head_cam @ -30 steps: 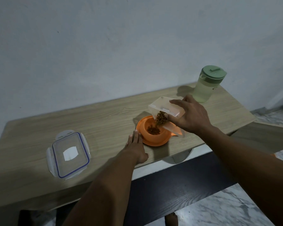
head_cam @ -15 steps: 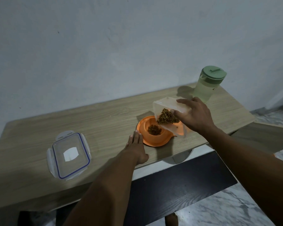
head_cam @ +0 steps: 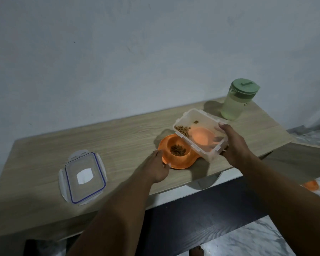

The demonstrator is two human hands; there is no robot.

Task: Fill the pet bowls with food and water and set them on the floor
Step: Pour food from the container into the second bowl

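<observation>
An orange double pet bowl (head_cam: 175, 160) sits near the front edge of the wooden table (head_cam: 118, 137). Its left cup holds a small heap of brown kibble (head_cam: 178, 150). My right hand (head_cam: 234, 145) grips a clear plastic food container (head_cam: 199, 133) by its right end, holding it almost level just above the bowl's right half. A little kibble lies at the container's left end. My left hand (head_cam: 158, 168) rests on the bowl's left rim, steadying it. A green-lidded water jug (head_cam: 236, 99) stands at the table's back right.
The container's clear lid (head_cam: 83, 177), blue-edged with a white label, lies flat on the table's left side. A dark bench or panel (head_cam: 201, 218) stands below the table's front edge. Marble floor (head_cam: 251, 241) shows at the lower right, with something orange (head_cam: 311, 185) on it.
My right hand has tipped the container back from a steep pouring angle to nearly level, and the kibble stream has stopped. The left hand and the bowl stayed put.
</observation>
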